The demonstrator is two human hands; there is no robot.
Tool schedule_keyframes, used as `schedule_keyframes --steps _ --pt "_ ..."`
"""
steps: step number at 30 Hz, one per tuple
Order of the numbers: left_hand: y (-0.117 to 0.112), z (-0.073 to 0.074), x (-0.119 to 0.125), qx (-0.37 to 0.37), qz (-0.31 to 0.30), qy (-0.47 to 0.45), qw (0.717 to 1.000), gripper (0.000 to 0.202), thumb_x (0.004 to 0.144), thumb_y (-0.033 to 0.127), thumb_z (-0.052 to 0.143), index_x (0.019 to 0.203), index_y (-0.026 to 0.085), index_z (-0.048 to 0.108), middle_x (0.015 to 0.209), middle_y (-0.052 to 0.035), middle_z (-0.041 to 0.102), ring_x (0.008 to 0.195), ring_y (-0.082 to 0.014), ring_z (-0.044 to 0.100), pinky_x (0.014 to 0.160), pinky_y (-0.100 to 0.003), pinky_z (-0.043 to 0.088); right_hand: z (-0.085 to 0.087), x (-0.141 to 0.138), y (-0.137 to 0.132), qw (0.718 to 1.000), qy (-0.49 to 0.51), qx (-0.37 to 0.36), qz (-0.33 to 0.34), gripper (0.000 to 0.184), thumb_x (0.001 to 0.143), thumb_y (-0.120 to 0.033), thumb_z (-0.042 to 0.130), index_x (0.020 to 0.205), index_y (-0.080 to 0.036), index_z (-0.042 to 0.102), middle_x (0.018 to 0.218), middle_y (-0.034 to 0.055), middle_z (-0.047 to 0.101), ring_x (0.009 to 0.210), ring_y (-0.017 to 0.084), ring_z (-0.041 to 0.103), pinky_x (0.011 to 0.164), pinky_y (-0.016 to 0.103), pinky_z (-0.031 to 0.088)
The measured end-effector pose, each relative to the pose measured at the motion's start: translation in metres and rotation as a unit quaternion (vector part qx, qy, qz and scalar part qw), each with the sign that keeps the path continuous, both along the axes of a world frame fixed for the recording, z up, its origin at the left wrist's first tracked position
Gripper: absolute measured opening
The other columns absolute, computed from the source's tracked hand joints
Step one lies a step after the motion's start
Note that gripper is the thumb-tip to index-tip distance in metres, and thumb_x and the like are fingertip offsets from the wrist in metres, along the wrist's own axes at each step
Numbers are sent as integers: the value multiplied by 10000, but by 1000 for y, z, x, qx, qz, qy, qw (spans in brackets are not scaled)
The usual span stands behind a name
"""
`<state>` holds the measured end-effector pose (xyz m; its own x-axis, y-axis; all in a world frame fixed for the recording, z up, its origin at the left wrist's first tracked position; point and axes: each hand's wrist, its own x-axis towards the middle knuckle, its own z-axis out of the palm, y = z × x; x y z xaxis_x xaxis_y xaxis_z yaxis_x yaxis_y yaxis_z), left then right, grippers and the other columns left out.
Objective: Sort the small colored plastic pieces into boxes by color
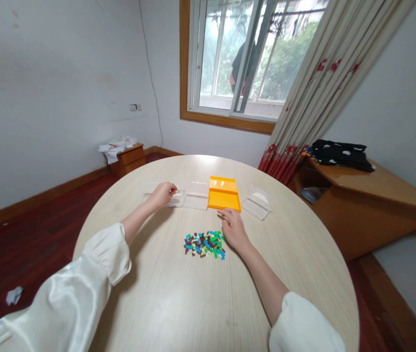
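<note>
A pile of several small building bricks (205,244), brown, green, blue and yellow, lies in the middle of a round pale wooden table (178,298). My right hand (232,227) rests flat on the table just right of the pile, fingers stretched toward an orange tray (224,194). My left hand (162,193) reaches to the far left and rests with curled fingers on a clear plastic tray (177,198). Another clear tray (197,198) lies between it and the orange one.
A further clear plastic box (257,204) lies right of the orange tray. A wooden desk (369,200) with dark folded cloth stands at the right by a curtain (314,88). A small cabinet (129,157) stands by the left wall, with a window (251,54) behind the table.
</note>
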<state>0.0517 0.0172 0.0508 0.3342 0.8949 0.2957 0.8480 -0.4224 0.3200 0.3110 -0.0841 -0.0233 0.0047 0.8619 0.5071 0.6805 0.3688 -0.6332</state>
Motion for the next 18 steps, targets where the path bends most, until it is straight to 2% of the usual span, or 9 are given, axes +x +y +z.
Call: schedule_keyframes --steps 7,13,15,18 --pt "3 -12 -6 -2 12 25 1000 243 761 160 470 832 132 701 856 -92 703 777 -196 617 718 -266 456 0 0 0 1000 1 2 -1 411 731 -72 381 1008 -202 655 967 71 573 957 210 505 918 420 409" --pt "-4 -12 -11 15 3 18 1000 278 766 223 534 988 122 666 916 -103 661 808 -193 598 761 -277 450 4 -1 -2 1000 4 1 8 402 729 -73 389 994 -194 665 983 77 570 966 209 508 918 420 409" --pt "-11 -11 -10 19 -14 9 1000 236 774 238 529 931 138 674 899 -91 649 794 -186 588 752 -277 444 9 -5 -7 999 -1 9 36 366 724 -71 414 932 -209 683 1000 71 568 987 208 506 927 428 395" --pt "-23 -12 -7 3 -36 2 999 193 789 245 503 752 148 665 788 -66 634 721 -169 559 698 -269 423 18 -17 -18 993 -29 3 117 315 720 -58 448 822 -223 697 1037 62 571 1034 208 496 945 445 363"
